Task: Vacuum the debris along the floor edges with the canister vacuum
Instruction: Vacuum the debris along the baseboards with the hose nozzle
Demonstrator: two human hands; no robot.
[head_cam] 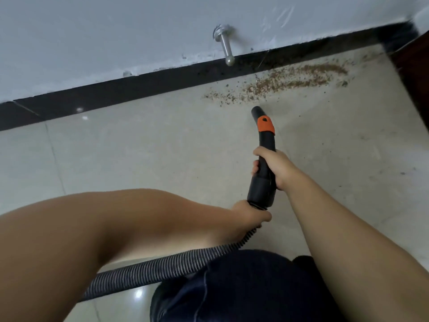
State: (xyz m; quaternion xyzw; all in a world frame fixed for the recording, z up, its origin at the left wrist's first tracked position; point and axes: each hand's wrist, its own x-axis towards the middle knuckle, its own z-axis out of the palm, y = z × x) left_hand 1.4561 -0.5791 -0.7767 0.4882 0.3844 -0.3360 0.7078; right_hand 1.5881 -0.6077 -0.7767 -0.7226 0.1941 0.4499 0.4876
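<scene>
From the head view, the right hand (271,168) has its fingers (255,169) wrapped round the black vacuum handle (262,168), and the left hand (249,212) has its fingers clamped on the ribbed hose (162,263) just below the handle's cuff. The open nozzle tip (256,112) sits well ahead of the right fingers, just short of the debris (290,79), which lies in a brown band beyond it against the black skirting (116,94). The risk I'd watch: the bare tip could scatter the grains if pushed in fast, or knock the metal door stop (224,44) on the wall. Count: two hands, one handle, one hose, one door stop, one long patch of debris; the canister itself is out of sight.
</scene>
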